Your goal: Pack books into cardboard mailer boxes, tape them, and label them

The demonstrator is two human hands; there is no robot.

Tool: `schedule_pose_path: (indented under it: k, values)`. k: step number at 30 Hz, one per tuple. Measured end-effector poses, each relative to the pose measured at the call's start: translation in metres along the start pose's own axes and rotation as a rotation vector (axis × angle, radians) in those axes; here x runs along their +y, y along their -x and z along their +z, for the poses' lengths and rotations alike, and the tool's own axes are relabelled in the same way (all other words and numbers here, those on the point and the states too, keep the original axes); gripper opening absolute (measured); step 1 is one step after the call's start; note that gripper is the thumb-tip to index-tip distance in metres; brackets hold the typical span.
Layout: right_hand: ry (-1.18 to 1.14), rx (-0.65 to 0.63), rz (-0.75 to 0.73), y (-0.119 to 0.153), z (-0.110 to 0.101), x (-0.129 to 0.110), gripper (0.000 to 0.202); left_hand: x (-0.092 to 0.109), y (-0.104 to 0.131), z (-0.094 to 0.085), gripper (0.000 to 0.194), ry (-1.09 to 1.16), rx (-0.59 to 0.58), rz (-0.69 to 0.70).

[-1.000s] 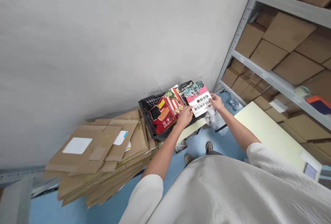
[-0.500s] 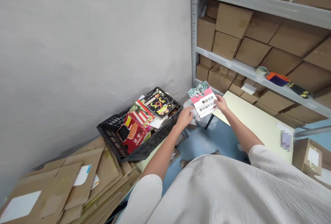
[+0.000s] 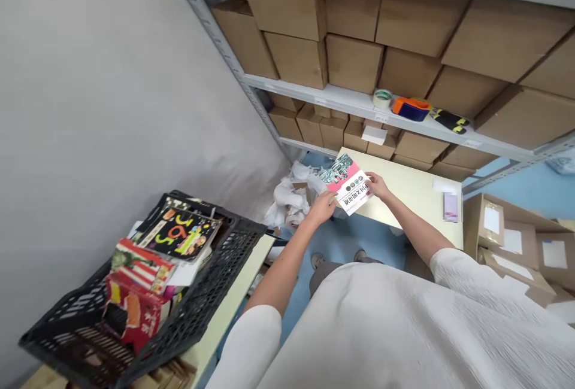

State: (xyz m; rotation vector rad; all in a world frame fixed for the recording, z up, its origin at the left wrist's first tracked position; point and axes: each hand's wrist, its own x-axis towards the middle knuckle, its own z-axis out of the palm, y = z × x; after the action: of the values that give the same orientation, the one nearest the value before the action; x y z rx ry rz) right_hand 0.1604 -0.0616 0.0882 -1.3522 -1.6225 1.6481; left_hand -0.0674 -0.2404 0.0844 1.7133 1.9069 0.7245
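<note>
A book (image 3: 345,182) with a white, pink and teal cover is held up in front of me, its printed title upside down from where I look. My right hand (image 3: 376,185) grips its right edge, thumb on the cover. At the left lower edge, the fingers of my left hand (image 3: 322,207) are closed on the book; part of them is hidden. Below and beyond the book lies a pale yellow table (image 3: 415,191). To the left, a black plastic crate (image 3: 215,281) holds several books, among them a black one (image 3: 177,230) marked 365.
Metal shelving (image 3: 332,97) packed with cardboard boxes stands ahead. A tape roll (image 3: 382,98) and an orange and blue object (image 3: 411,109) rest on one shelf. White wrapping (image 3: 287,197) is heaped by the wall. Right of the table sits an open carton (image 3: 476,221) with smaller boxes inside.
My view has turned right, so the crate now appears lower left. The book has come nearer the table, and my left hand has closed on its edge.
</note>
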Motion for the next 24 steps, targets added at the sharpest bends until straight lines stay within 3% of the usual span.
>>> schedule_pose_path:
  k: [6, 11, 15, 19, 22, 24]
  values:
    - [0.071, -0.016, 0.059, -0.012, -0.025, 0.020, 0.041, 0.011, -0.062, 0.014, 0.038, 0.036, -0.037, 0.124]
    - [0.180, -0.048, 0.070, -0.034, -0.034, 0.009, 0.034, 0.011, -0.129, 0.011, 0.040, 0.006, -0.065, 0.219]
    - [0.360, -0.021, -0.004, -0.048, -0.041, -0.005, 0.023, 0.009, -0.176, 0.011, 0.042, -0.042, -0.129, 0.338]
    - [0.590, -0.063, -0.094, -0.056, -0.045, -0.017, 0.026, 0.007, -0.205, 0.017, 0.039, -0.057, -0.291, 0.369]
    - [0.700, -0.100, -0.079, -0.062, -0.044, -0.023, 0.028, 0.004, -0.215, 0.024, 0.039, -0.058, -0.449, 0.307]
    - [0.732, -0.110, -0.066, -0.066, -0.044, -0.023, 0.027, 0.001, -0.218, 0.029, 0.039, -0.056, -0.480, 0.256]
